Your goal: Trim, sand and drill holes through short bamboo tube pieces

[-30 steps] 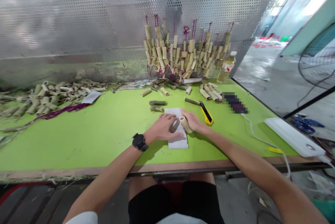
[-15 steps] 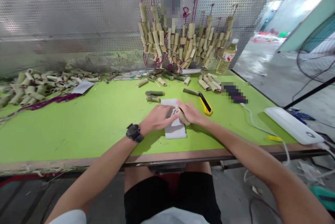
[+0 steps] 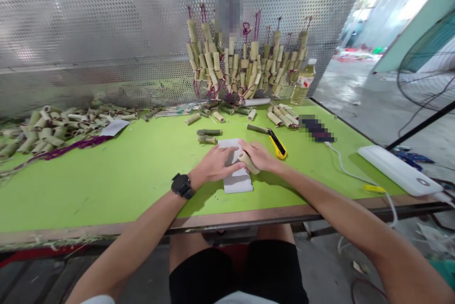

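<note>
My right hand (image 3: 262, 156) is closed around a short pale bamboo tube (image 3: 248, 162), its end pressed on a white sheet (image 3: 235, 175) that lies on the green tabletop (image 3: 117, 176). My left hand (image 3: 216, 164) lies flat on that sheet with fingers stretched out, holding it down, fingertips next to the tube. A black watch (image 3: 182, 185) sits on my left wrist.
A yellow utility knife (image 3: 277, 143) lies just right of my hands. Two short green bamboo pieces (image 3: 208, 135) lie behind the sheet. Strung bamboo tubes (image 3: 245, 67) hang on the perforated metal panel, an oil bottle (image 3: 302, 82) beside them. Loose tubes (image 3: 57, 126) are piled at left. A white device (image 3: 400, 177) with cable sits right.
My hands have stayed on the sheet and tube with only small shifts; the view itself has tilted up and down slightly.
</note>
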A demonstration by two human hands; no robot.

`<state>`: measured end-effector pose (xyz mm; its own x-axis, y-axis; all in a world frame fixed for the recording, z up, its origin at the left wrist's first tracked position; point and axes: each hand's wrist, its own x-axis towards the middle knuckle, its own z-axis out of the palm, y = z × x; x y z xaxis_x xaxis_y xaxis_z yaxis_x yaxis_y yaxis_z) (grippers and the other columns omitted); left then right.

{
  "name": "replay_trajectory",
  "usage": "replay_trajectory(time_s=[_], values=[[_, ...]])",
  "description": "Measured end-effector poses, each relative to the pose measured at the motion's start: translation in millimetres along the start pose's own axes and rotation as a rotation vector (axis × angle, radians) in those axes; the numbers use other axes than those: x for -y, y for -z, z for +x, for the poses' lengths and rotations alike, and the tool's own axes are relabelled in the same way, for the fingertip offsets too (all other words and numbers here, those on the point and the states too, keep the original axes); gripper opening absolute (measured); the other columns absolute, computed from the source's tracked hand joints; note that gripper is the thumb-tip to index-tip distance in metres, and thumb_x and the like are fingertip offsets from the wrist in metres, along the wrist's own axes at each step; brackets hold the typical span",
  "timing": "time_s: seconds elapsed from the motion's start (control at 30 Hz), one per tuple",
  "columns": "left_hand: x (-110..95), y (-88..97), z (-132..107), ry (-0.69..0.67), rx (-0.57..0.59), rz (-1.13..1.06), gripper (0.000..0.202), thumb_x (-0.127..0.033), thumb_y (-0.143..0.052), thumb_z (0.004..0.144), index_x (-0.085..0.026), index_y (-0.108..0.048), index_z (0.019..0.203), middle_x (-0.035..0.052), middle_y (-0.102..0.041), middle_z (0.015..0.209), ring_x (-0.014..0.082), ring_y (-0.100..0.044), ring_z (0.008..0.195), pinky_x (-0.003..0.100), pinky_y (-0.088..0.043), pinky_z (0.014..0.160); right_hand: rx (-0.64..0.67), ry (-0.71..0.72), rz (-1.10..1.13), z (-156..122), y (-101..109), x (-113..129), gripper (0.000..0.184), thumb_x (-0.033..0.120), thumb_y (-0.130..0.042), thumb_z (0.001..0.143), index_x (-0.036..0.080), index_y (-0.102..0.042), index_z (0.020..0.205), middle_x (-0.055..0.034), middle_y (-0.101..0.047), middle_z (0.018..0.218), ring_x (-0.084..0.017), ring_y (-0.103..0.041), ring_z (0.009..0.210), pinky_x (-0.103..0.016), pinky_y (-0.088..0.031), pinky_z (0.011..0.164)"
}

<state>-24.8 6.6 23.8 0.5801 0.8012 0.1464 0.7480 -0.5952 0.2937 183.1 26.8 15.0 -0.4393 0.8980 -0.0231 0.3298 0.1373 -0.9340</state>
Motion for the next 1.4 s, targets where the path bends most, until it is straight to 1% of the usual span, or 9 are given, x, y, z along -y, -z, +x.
replay_trajectory(time_s=[0.27, 0.4, 0.5, 0.63, 0.77, 0.93, 1.1, 1.2, 1.4], values=[[0, -0.2, 0, 0.011, -0.001, -0.012, 0.077, -0.076, -0.040, 0.105, -0.014, -0.065, 0.144, 0.0152, -0.080, 0.109, 0.0361, -0.074, 0.105, 0.056, -0.049, 0.110, 0.008, 0.030, 0.003, -1, 1, 4, 0.084, 0.091, -0.037, 0.095, 0.022, -0.064, 0.056, -0.0057, -0.065, 0.053, -0.015, -0.060, 0.050, -0.028, -0.047, 0.052], [1, 0.4, 0, 0.005, 0.023, -0.002, 0.083, -0.085, -0.046, 0.098, -0.016, -0.066, 0.141, 0.0173, -0.077, 0.127, 0.0377, -0.072, 0.113, 0.053, -0.051, 0.106, 0.014, 0.070, -0.070, -1, 2, 7, 0.087, 0.096, -0.032, 0.093, 0.023, -0.062, 0.057, -0.0045, -0.064, 0.055, -0.016, -0.055, 0.052, -0.030, -0.046, 0.057], [3, -2.2, -1, 0.001, 0.051, 0.006, 0.094, -0.093, -0.052, 0.089, -0.018, -0.063, 0.144, 0.0181, -0.072, 0.139, 0.0397, -0.067, 0.124, 0.056, -0.046, 0.113, -0.038, 0.117, -0.190, 0, 3, 7, 0.087, 0.092, -0.024, 0.097, 0.024, -0.057, 0.055, -0.0043, -0.060, 0.054, -0.016, -0.052, 0.052, -0.031, -0.042, 0.058], [7, -7.0, -3, 0.007, 0.085, 0.003, 0.113, -0.102, -0.063, 0.072, -0.018, -0.059, 0.148, 0.0201, -0.062, 0.153, 0.0439, -0.059, 0.137, 0.059, -0.038, 0.122, -0.179, 0.156, -0.504, 1, 5, 6, 0.082, 0.078, -0.022, 0.107, 0.025, -0.045, 0.049, -0.0046, -0.050, 0.050, -0.016, -0.045, 0.050, -0.034, -0.033, 0.058], [9, -10.4, -4, 0.022, 0.114, -0.026, 0.124, -0.104, -0.065, 0.066, -0.018, -0.053, 0.155, 0.0213, -0.050, 0.166, 0.0473, -0.047, 0.151, 0.063, -0.028, 0.130, -0.241, 0.122, -0.843, 7, 3, 5, 0.078, 0.066, -0.029, 0.113, 0.022, -0.060, 0.056, -0.0118, -0.065, 0.062, -0.019, -0.054, 0.058, -0.035, -0.034, 0.061], [13, -17.2, -5, 0.065, 0.136, -0.054, 0.138, -0.105, -0.064, 0.065, -0.015, -0.041, 0.167, 0.0242, -0.034, 0.177, 0.0477, -0.029, 0.165, 0.061, -0.014, 0.136, -0.149, 0.055, -1.065, 17, -4, 6, 0.076, 0.052, -0.025, 0.117, 0.013, -0.079, 0.081, -0.0172, -0.079, 0.083, -0.023, -0.068, 0.068, -0.034, -0.041, 0.064], [15, -18.6, -4, 0.091, 0.145, -0.080, 0.143, -0.103, -0.066, 0.064, -0.016, -0.033, 0.172, 0.0225, -0.028, 0.180, 0.0437, -0.023, 0.169, 0.059, -0.010, 0.138, -0.020, 0.079, -1.232, 9, -11, 12, 0.062, 0.039, -0.027, 0.118, 0.011, -0.081, 0.106, -0.0202, -0.082, 0.099, -0.029, -0.079, 0.090, -0.034, -0.048, 0.074], [13, -15.8, -4, 0.099, 0.181, -0.086, 0.145, -0.103, -0.066, 0.064, -0.016, -0.029, 0.174, 0.0214, -0.023, 0.182, 0.0424, -0.019, 0.170, 0.059, -0.008, 0.138, -0.028, 0.083, -1.329, 8, -13, 14, 0.063, 0.036, -0.023, 0.118, 0.010, -0.079, 0.118, -0.0231, -0.082, 0.108, -0.033, -0.080, 0.101, -0.036, -0.050, 0.077], [14, -15.3, -3, 0.117, 0.198, -0.067, 0.146, -0.102, -0.064, 0.069, -0.015, -0.018, 0.177, 0.0208, -0.016, 0.183, 0.0417, -0.016, 0.171, 0.060, -0.008, 0.139, -0.026, 0.097, -1.375, 27, -12, 19, 0.067, 0.032, -0.020, 0.117, 0.006, -0.082, 0.111, -0.0262, -0.082, 0.108, -0.032, -0.080, 0.097, -0.035, -0.049, 0.072]])
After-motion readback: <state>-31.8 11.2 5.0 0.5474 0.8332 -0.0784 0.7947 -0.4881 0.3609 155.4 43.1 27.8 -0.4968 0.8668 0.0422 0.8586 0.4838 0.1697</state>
